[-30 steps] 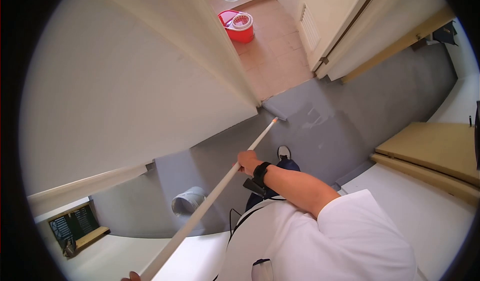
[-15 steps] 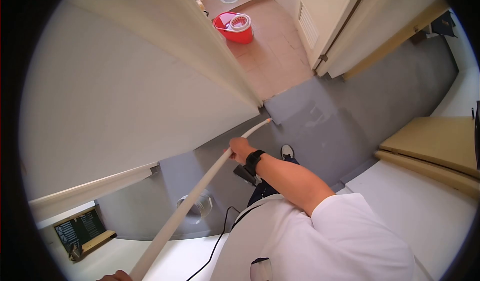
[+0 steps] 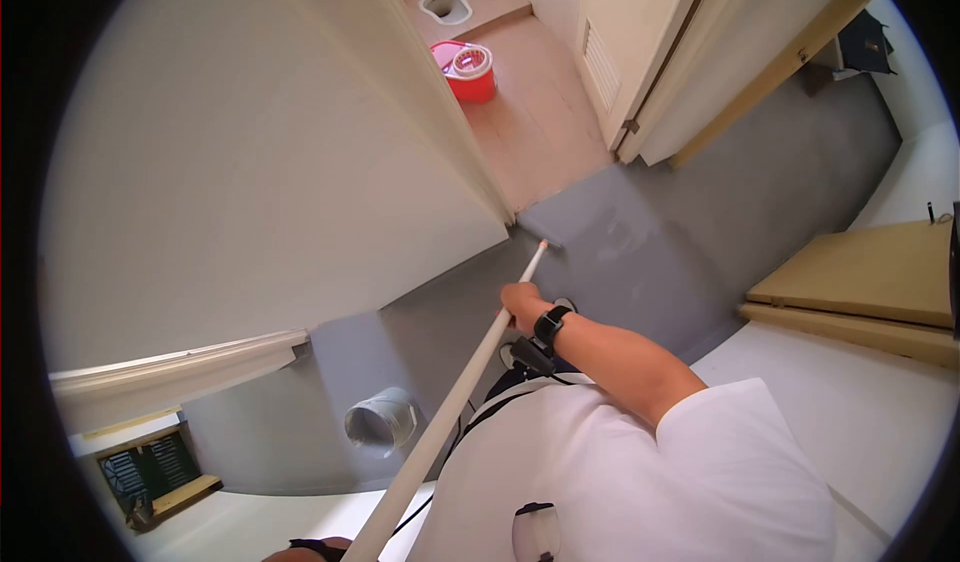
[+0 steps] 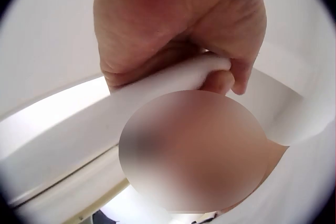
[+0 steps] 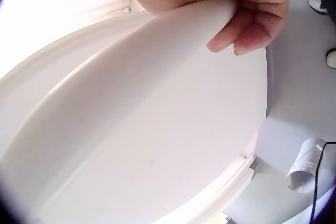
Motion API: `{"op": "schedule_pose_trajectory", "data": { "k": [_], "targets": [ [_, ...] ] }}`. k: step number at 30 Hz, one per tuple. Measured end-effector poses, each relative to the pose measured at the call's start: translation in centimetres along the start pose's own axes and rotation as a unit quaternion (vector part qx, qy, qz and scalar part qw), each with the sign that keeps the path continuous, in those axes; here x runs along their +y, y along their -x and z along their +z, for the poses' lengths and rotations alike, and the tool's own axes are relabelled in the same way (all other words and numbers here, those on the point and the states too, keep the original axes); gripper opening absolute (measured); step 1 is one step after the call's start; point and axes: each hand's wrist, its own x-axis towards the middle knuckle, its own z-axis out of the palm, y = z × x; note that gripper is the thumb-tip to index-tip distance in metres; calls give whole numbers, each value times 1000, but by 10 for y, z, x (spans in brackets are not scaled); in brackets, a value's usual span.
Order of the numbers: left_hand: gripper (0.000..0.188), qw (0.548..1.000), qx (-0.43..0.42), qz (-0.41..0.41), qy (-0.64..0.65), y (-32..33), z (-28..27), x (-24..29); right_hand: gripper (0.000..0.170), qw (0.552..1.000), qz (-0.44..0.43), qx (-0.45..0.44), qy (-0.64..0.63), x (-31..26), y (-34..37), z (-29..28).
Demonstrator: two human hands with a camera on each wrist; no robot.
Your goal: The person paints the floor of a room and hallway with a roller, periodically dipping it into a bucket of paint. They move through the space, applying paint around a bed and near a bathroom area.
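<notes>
A long white pole [image 3: 452, 394] runs from the lower left to the grey floor in the head view. At its far end, past an orange tip, a narrow grey head like a paint roller's [image 3: 555, 249] rests by the doorway corner. My right hand [image 3: 521, 302] grips the pole partway along, fingers curled round it, as the right wrist view also shows. Near the bottom edge of the head view, my left hand [image 4: 178, 19] holds the pole's near end; the left wrist view shows its fingers wrapped round the white shaft.
A white bucket [image 3: 402, 417] lies or stands on the grey floor [image 3: 430, 327] at left. Through the doorway is a red mop bucket [image 3: 472, 84] on pink tiles, with a squat toilet [image 3: 445, 6] behind. A white wall panel [image 3: 270, 172] borders the floor; shoes are below my right hand.
The pole drew back toward the lower left, then came forward and right again; both hands moved along with it. The orange tip stays near the doorway corner. Both hands keep their grip.
</notes>
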Motion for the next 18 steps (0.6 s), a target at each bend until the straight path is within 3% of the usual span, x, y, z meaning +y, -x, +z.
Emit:
{"op": "schedule_pose_trajectory", "data": {
  "k": [3,4,6,7,8,9,10,11,13,14,18],
  "targets": [
    [44,981,168,75,-66,17,27,-6,15,996,-24,51,63,16,-2,-7],
    [44,979,177,77,-71,16,38,-12,15,997,-20,47,55,23,-9,-8],
    [47,946,280,110,-123,3,69,-25,14,998,-13,38,39,36,-23,-12],
    [49,944,284,104,-133,-3,78,-34,13,985,69,46,-150,64,-38,7],
    [45,937,301,107,-144,-8,86,-44,13,965,102,41,-239,73,-48,-1],
    [43,954,245,106,-138,-20,88,-49,13,935,136,43,-324,82,-58,-8],
    [41,969,188,97,-125,-35,90,-54,10,974,71,34,-213,81,-46,-27],
    [41,968,198,88,-123,-50,100,-59,7,994,11,22,-104,83,-25,-38],
    [39,990,111,41,-83,-77,118,-65,4,997,-72,4,-6,90,-8,-37],
    [39,989,117,37,-87,-90,126,-69,3,993,-114,2,41,92,1,-37],
    [40,979,176,40,-91,-131,151,-82,4,990,8,-137,-31,95,34,-65]
  ]
}}
